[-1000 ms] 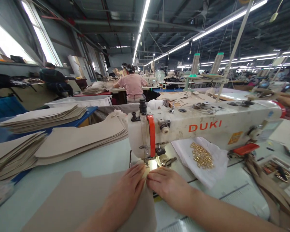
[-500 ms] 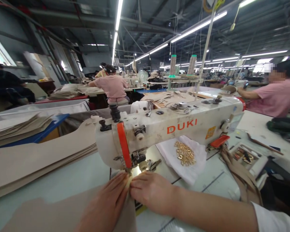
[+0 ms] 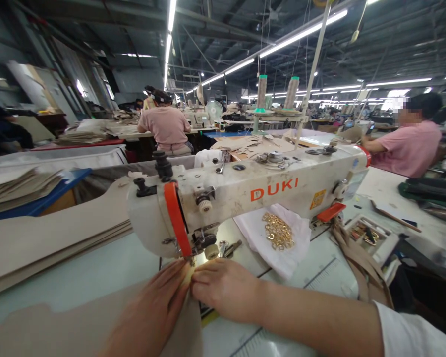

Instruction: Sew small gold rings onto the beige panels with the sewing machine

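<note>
A white sewing machine [image 3: 230, 191] with an orange strip on its head stands in front of me. Under its needle area lies a beige fabric piece [image 3: 70, 317] that spreads to the left over the table. My left hand [image 3: 154, 302] rests on this piece, fingers stretched out and pointing at the needle. Just right of the needle, my right hand [image 3: 223, 287] has its fingers curled at the fabric's edge, closed on it. The fingertips of both hands nearly meet. The exact stitching spot is partly hidden by my fingers.
Gold metal rings [image 3: 278, 232] lie on a white cloth [image 3: 297, 253] beneath the machine arm. Stacked beige panels [image 3: 59, 240] lie at left. A tray of small tools [image 3: 384, 243] and beige strips [image 3: 360, 267] are at right. Co-workers in pink sit ahead and at right.
The view has turned slightly right, so the machine and table appear shifted left. Both hands stay beside the needle on the fabric, with little visible movement.
</note>
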A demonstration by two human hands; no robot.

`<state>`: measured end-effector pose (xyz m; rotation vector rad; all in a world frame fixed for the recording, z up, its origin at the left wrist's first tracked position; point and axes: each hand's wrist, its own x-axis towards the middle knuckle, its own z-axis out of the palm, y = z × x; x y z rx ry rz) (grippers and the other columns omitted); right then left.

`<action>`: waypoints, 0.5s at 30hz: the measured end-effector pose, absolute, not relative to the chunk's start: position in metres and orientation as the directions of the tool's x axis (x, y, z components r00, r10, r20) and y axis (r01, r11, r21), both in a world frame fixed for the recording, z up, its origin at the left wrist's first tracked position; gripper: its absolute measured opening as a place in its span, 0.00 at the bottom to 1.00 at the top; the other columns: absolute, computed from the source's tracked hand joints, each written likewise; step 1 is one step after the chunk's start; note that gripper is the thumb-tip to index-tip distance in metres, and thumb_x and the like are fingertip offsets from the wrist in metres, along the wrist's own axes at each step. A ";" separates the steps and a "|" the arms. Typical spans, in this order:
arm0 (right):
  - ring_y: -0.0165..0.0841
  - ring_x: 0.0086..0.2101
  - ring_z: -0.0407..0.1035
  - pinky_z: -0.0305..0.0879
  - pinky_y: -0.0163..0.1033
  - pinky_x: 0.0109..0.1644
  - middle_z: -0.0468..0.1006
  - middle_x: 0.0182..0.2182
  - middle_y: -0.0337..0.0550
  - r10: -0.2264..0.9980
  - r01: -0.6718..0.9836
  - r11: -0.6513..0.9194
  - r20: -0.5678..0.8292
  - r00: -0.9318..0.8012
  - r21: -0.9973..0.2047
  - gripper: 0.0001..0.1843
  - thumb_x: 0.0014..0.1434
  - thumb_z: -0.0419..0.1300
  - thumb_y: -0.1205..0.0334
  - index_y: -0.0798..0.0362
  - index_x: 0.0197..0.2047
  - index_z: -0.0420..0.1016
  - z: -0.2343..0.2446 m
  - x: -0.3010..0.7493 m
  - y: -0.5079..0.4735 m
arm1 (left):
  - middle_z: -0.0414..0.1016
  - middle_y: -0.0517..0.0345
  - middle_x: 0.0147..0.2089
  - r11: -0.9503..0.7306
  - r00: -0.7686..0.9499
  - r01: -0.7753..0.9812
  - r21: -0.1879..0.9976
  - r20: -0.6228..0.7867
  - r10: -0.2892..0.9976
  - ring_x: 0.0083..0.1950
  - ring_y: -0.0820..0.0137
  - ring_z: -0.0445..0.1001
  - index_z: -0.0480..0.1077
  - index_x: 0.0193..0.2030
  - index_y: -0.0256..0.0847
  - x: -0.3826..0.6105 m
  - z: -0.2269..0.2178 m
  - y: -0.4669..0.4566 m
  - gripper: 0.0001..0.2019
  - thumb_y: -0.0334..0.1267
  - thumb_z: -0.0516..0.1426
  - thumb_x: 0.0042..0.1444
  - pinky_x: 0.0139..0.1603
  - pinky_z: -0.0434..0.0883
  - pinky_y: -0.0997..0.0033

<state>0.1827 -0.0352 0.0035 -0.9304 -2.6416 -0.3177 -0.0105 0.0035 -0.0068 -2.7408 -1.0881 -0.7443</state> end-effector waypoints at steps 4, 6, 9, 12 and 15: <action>0.35 0.39 0.68 0.63 0.39 0.46 0.75 0.35 0.44 0.573 0.639 0.765 0.366 -0.733 0.081 0.06 0.63 0.56 0.66 0.56 0.34 0.70 0.002 0.182 -0.036 | 0.79 0.43 0.49 -0.759 0.674 0.651 0.007 0.455 0.582 0.49 0.58 0.78 0.74 0.48 0.33 -0.009 -0.004 -0.001 0.24 0.44 0.42 0.64 0.51 0.76 0.59; 0.35 0.40 0.68 0.63 0.38 0.48 0.76 0.36 0.44 0.581 0.640 0.766 0.364 -0.728 0.058 0.05 0.63 0.57 0.66 0.57 0.34 0.71 0.001 0.183 -0.036 | 0.78 0.42 0.49 -0.754 0.674 0.657 0.006 0.445 0.590 0.49 0.58 0.78 0.74 0.48 0.32 -0.007 -0.004 0.000 0.24 0.43 0.42 0.64 0.51 0.75 0.58; 0.36 0.42 0.68 0.63 0.39 0.49 0.76 0.38 0.46 0.593 0.642 0.766 0.349 -0.725 0.032 0.04 0.62 0.58 0.67 0.58 0.35 0.71 0.002 0.183 -0.035 | 0.78 0.43 0.50 -0.743 0.664 0.668 0.033 0.425 0.616 0.51 0.58 0.77 0.74 0.48 0.33 -0.006 -0.004 0.001 0.22 0.41 0.43 0.64 0.52 0.74 0.57; 0.35 0.42 0.68 0.64 0.38 0.50 0.76 0.38 0.47 0.597 0.638 0.770 0.325 -0.734 0.027 0.05 0.63 0.57 0.68 0.59 0.35 0.72 0.005 0.182 -0.037 | 0.77 0.43 0.51 -0.735 0.655 0.676 0.053 0.416 0.631 0.51 0.58 0.76 0.74 0.49 0.33 -0.008 -0.003 -0.004 0.21 0.39 0.44 0.63 0.53 0.74 0.56; 0.34 0.41 0.68 0.65 0.36 0.49 0.76 0.36 0.44 0.559 0.595 0.803 0.319 -0.766 0.020 0.06 0.64 0.56 0.66 0.58 0.36 0.72 0.005 0.176 -0.046 | 0.77 0.45 0.51 -0.723 0.644 0.689 0.053 0.411 0.645 0.51 0.61 0.77 0.74 0.49 0.35 -0.017 -0.003 -0.022 0.19 0.38 0.45 0.62 0.53 0.74 0.60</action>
